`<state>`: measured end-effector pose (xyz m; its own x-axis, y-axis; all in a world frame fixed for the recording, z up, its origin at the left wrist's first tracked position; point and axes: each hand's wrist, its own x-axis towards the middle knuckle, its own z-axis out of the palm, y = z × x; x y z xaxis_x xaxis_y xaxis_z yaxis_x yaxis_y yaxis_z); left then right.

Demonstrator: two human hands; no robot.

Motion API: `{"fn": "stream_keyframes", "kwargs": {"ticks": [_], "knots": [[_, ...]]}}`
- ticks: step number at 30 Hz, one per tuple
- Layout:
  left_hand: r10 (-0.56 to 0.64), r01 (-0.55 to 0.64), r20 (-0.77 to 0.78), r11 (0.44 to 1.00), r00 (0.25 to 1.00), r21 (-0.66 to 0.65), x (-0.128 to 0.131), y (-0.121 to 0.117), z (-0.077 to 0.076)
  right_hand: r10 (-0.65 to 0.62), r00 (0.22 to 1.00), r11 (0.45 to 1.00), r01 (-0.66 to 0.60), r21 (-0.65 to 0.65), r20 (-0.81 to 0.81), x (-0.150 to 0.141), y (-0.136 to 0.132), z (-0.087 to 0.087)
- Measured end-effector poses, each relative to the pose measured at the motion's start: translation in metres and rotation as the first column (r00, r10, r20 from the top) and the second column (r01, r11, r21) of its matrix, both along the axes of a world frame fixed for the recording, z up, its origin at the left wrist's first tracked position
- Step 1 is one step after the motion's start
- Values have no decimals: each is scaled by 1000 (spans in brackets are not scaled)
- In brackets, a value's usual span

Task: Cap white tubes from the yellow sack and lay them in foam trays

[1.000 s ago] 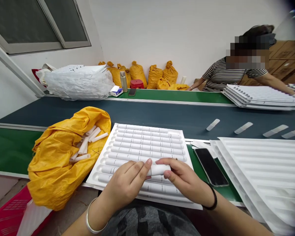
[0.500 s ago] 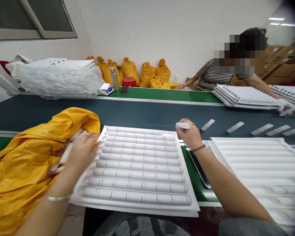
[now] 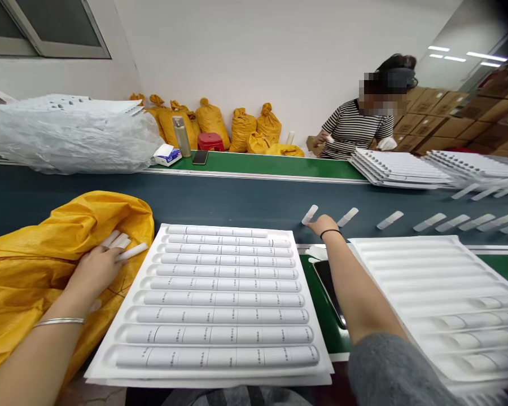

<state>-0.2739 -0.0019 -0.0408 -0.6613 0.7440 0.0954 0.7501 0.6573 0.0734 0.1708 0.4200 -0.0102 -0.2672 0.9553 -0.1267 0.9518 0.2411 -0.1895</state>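
My left hand (image 3: 93, 272) is closed on a white tube (image 3: 132, 251) at the mouth of a yellow sack (image 3: 55, 242). More white tubes show inside the sack, partly covered by its folds. On the dark conveyor belt, my right hand (image 3: 324, 224) pinches the lower end of another white tube (image 3: 310, 214), which lies slanted. Its fingertips are partly hidden behind the hand. Between my arms rests a white moulded tray (image 3: 317, 369) with rows of white tubes (image 3: 220, 334) marked with small dark print and lines, laid end to end in its grooves.
Slanted tubes (image 3: 390, 220) lie along the belt (image 3: 237, 197) to the right. A second tray (image 3: 389, 265), partly filled, is at right; a phone (image 3: 328, 285) lies between the trays. Across the belt, a person in a striped shirt (image 3: 351, 128) is behind stacked trays (image 3: 402, 166).
My right hand has brought its tube down onto the belt. My left hand has moved left from the tray's edge to the sack and grips a tube. The person opposite has drawn back upright.
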Motion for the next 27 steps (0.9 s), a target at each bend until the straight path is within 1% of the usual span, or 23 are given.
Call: {"fn": "stream_keyframes", "kwargs": {"ticks": [1, 3, 5, 7, 8, 9, 10, 12, 13, 14, 15, 16, 17, 18, 19, 20, 21, 22, 23, 24, 26, 27], "knots": [[1, -1, -2, 1000, 1000, 25, 4, 1, 2, 48, 999, 999, -48, -2, -7, 0, -11, 4], [-1, 2, -13, 995, 1000, 96, 16, 4, 10, 226, 972, 974, -228, -16, -59, -2, -35, 8], [-23, 27, -27, 983, 999, 179, 34, 9, 21, 413, 904, 907, -419, -43, -107, -8, -58, 9], [-95, 95, -12, 953, 995, 288, 58, 15, 36, 543, 830, 831, -553, -58, -124, -14, -72, 10], [-193, 155, 45, 889, 980, 432, 72, 18, 44, 585, 801, 802, -594, -55, -122, -17, -75, 11], [-291, 195, 97, 818, 952, 542, 88, 20, 52, 615, 780, 781, -623, -44, -117, -19, -77, 13], [-351, 209, 122, 765, 928, 609, 104, 22, 59, 634, 765, 768, -640, -26, -109, -21, -78, 17], [-422, 203, 162, 695, 892, 690, 137, 24, 71, 643, 761, 766, -643, 32, -86, -23, -84, 26], [-450, 195, 192, 680, 872, 707, 152, 24, 75, 634, 765, 773, -630, 73, -109, -23, -91, 32], [-472, 188, 222, 675, 853, 714, 167, 24, 78, 626, 759, 779, -616, 115, -179, -24, -102, 38], [-492, 184, 251, 675, 834, 715, 180, 24, 79, 625, 722, 777, -611, 150, -298, -25, -116, 43], [-511, 188, 273, 680, 815, 709, 192, 25, 79, 620, 643, 765, -622, 166, -449, -26, -133, 47], [-530, 205, 281, 682, 800, 702, 202, 26, 79, 599, 524, 739, -653, 165, -605, -27, -151, 51], [-553, 233, 279, 681, 785, 695, 211, 27, 78, 559, 394, 693, -705, 150, -730, -29, -169, 54], [-579, 266, 270, 674, 769, 689, 218, 29, 78, 509, 297, 644, -754, 129, -808, -31, -185, 57], [-605, 300, 255, 663, 754, 686, 223, 31, 78, 472, 227, 603, -788, 124, -852, -32, -198, 59], [-626, 330, 240, 652, 742, 682, 227, 32, 78, 463, 188, 582, -801, 138, -866, -32, -208, 61], [-641, 353, 227, 644, 734, 679, 229, 32, 80, 490, 164, 577, -797, 178, -856, -31, -214, 64], [-648, 366, 218, 640, 730, 675, 231, 33, 81, 547, 142, 571, -784, 243, -825, -30, -217, 68], [-653, 379, 212, 639, 727, 669, 232, 32, 84, 616, 124, 553, -771, 316, -778, -28, -217, 71], [-667, 408, 208, 641, 716, 649, 233, 29, 90, 739, 87, 481, -762, 433, -668, -23, -214, 78], [-676, 426, 210, 643, 707, 636, 234, 27, 92, 780, 71, 442, -766, 467, -622, -21, -213, 81]]}}
